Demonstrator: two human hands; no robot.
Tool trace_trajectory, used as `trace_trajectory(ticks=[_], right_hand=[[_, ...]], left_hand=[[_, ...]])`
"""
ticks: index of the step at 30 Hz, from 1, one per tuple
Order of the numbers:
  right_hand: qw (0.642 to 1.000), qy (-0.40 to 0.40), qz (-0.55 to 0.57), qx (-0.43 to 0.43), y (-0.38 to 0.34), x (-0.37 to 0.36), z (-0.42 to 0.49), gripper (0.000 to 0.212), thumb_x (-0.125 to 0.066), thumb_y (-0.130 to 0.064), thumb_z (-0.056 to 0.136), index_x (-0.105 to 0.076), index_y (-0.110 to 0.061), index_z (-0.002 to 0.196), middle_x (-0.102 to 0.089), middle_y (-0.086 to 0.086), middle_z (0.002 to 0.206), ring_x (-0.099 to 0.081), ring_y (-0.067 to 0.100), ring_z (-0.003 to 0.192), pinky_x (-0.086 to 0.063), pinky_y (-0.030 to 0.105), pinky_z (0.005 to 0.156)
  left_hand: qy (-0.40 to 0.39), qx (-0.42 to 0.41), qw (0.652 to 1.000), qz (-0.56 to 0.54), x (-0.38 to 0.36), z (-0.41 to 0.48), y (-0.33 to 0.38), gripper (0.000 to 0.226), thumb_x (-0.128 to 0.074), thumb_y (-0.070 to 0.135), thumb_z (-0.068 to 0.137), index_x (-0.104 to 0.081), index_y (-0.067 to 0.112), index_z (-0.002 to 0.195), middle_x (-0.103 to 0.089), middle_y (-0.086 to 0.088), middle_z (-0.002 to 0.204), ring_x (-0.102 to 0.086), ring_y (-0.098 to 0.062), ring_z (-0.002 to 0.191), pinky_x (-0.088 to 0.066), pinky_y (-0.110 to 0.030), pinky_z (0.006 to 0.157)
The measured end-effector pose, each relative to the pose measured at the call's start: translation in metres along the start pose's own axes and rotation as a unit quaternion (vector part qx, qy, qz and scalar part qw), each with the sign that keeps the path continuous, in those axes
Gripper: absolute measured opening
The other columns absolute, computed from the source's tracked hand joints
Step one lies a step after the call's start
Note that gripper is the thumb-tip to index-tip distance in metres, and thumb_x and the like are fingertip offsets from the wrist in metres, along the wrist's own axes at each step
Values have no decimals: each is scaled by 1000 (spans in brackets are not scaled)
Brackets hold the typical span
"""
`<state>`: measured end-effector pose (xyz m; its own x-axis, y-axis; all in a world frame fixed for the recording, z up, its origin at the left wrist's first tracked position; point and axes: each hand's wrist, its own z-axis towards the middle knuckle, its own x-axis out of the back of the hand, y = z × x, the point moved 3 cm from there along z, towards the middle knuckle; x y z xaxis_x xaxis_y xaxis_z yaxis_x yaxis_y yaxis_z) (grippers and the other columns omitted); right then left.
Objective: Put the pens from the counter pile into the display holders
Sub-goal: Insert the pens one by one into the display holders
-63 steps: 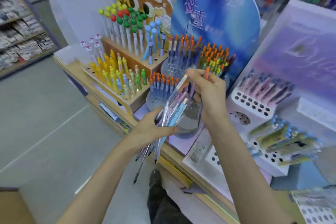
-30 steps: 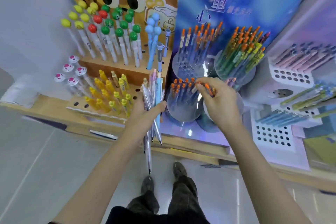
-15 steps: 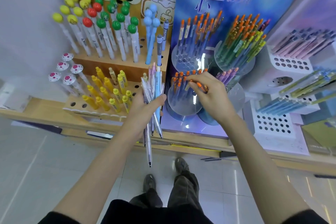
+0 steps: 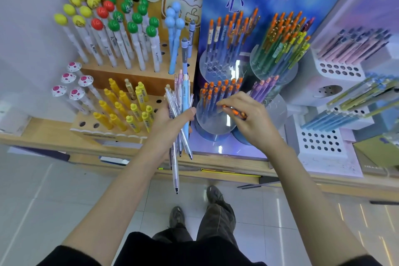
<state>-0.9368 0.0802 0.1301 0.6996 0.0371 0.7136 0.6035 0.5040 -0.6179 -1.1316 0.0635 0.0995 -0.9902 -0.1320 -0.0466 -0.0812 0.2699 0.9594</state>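
Counter (image 4: 38,136) racks (image 4: 138,81) are partly filled. 1 orange pen (image 4: 234,112) is pinched by the right hand (image 4: 253,124) just over the clear holder (image 4: 212,125). A pen bundle (image 4: 183,97) is gripped by the left hand (image 4: 170,125), so most is judged left.

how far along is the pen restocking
Done: the front round holder already holds many orange-capped pens. In hand: the right hand pinches an orange pen at it; the left hand grips a bundle. Left: that bundle, and the white rack shows empty holes.
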Motion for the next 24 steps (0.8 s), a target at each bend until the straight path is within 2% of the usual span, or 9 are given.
trace_trajectory(ticks=[3,5,10,12,14,17,20,22,24], right_hand=[[1000,4,-7,0,2,-1,-4,20,-56,-6,93,-70,-7,108,-64,8,97,-60,23,86,-50,44,71],[1000,21,-5,-14,3,-1,-3,20,-56,-5,94,-69,-7,108,-63,7,96,-60,21,84,-50,42,72],[996,67,12,-62,5,-5,15,21,-55,-5,95,-69,-8,110,-58,1,92,-48,-3,71,-36,11,67],[997,42,14,-69,5,-9,20,22,-55,-5,95,-69,-8,112,-56,0,92,-47,-7,72,-33,8,68],[996,10,7,-83,6,-16,19,24,-56,-4,94,-69,-10,114,-58,2,94,-48,-3,73,-35,10,70],[992,32,14,-118,9,-22,13,24,-58,-7,93,-69,-11,114,-63,3,97,-49,-5,71,-35,6,72],[985,78,18,-154,11,-25,13,22,-62,-14,92,-70,-10,112,-69,5,106,-56,8,78,-42,16,77],[982,71,13,-172,11,-27,17,22,-62,-15,92,-70,-10,113,-70,6,107,-62,20,86,-47,28,82],[979,56,15,-194,12,-30,21,22,-62,-15,93,-70,-12,112,-71,4,105,-63,24,86,-49,35,82]], left_hand=[[-4,-4,1000,0,-1,-1,0,22,-69,23,85,-58,33,102,-66,13,78,-61,-5,67,-49,-25,65],[-4,-5,1000,3,-2,-2,0,24,-69,22,85,-58,32,104,-66,12,80,-61,-6,70,-49,-26,70],[-7,-4,1000,10,-6,-5,1,20,-69,23,85,-58,33,100,-65,8,84,-61,-5,72,-48,-27,71],[-7,2,1000,8,-5,-6,2,20,-69,24,85,-58,33,99,-65,6,85,-60,-9,71,-49,-32,72],[-5,2,1000,4,-4,-7,3,20,-69,22,85,-58,32,99,-65,7,82,-60,-9,69,-49,-32,70],[-6,-4,1000,-1,-3,-7,6,21,-69,21,86,-58,32,99,-65,9,79,-60,-8,67,-48,-28,67],[-5,-2,1000,2,-2,-7,5,20,-69,22,86,-58,33,98,-66,12,73,-61,-5,62,-49,-25,63],[-5,0,1000,7,-2,-7,5,20,-69,22,86,-58,32,98,-66,12,74,-61,-5,62,-49,-27,66],[-7,2,1000,8,-3,-6,4,20,-69,22,86,-57,32,99,-66,8,80,-61,-6,66,-48,-28,69]])
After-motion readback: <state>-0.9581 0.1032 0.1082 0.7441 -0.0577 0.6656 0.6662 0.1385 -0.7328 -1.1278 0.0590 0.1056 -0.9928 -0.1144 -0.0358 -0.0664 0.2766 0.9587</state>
